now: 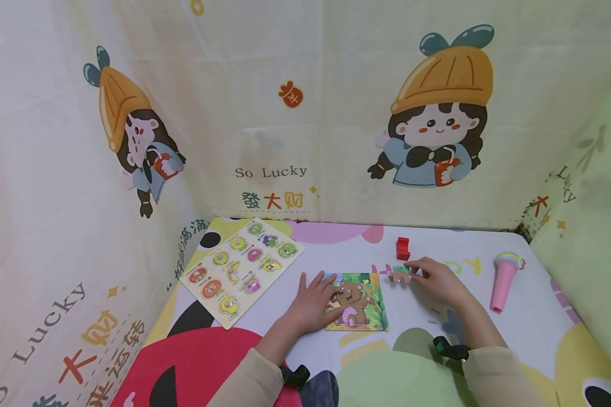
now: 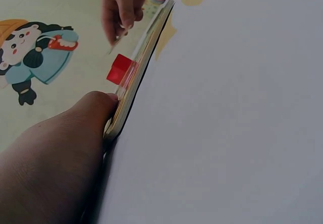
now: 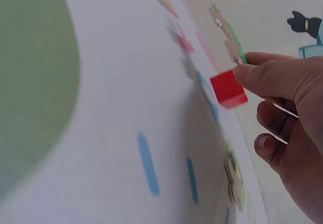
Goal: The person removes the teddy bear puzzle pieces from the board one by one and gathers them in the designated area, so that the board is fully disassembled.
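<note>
My right hand (image 1: 440, 280) pinches a small jigsaw puzzle piece (image 1: 400, 275) between thumb and fingertips. In the right wrist view the thin piece (image 3: 229, 37) is raised off the table, seen nearly edge-on, with green and brown on it. A square bear jigsaw puzzle (image 1: 379, 305) lies flat on the table to the left of that piece. Across its left side my left hand (image 1: 310, 305) rests with fingers spread. The left wrist view has the left thumb (image 2: 96, 105) at the puzzle's edge; the other left fingers are not visible there.
A red block (image 1: 403, 249) stands just beyond the piece. On the right lies a pink toy microphone (image 1: 504, 282). A board of fruit pictures (image 1: 224, 323) lies at an angle on the left. Patterned cloth (image 1: 336, 113) walls rise behind and beside the table.
</note>
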`<state>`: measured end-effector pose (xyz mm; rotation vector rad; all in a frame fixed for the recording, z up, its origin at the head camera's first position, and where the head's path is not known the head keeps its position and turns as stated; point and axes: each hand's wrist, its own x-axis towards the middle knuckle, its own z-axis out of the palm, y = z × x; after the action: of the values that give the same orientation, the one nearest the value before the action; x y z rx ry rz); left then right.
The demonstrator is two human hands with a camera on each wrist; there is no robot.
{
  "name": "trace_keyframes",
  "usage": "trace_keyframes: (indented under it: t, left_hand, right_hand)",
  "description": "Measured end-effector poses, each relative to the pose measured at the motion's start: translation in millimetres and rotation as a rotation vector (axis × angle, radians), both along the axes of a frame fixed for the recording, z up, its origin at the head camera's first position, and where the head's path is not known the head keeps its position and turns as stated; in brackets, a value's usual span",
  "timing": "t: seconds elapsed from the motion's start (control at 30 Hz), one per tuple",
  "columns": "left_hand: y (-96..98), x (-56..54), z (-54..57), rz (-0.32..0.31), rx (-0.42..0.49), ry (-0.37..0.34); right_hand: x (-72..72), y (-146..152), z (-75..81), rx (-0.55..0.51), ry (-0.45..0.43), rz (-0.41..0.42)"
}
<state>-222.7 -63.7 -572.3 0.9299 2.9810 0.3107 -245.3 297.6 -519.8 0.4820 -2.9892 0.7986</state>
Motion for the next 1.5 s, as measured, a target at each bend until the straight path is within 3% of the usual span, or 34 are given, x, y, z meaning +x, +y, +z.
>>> trace_keyframes:
  t: [0.27, 0.57, 1.5]
  left_hand:
    - [-0.6, -0.5, -2.7, -0.001, -0.006, 0.006]
    - [-0.2, 0.0, -1.9, -0.005, -0.006, 0.014]
    - [-0.9, 0.5, -1.8, 0.021, 0.015, 0.049]
  right_hand:
    - [3.9, 19.6, -2.0, 0.009, -0.037, -0.034]
    - [3.8, 34.3, -15.2, -0.011, 0.004, -0.04]
    - [0.7, 36.9, -17.0, 0.002, -0.034, -0.037]
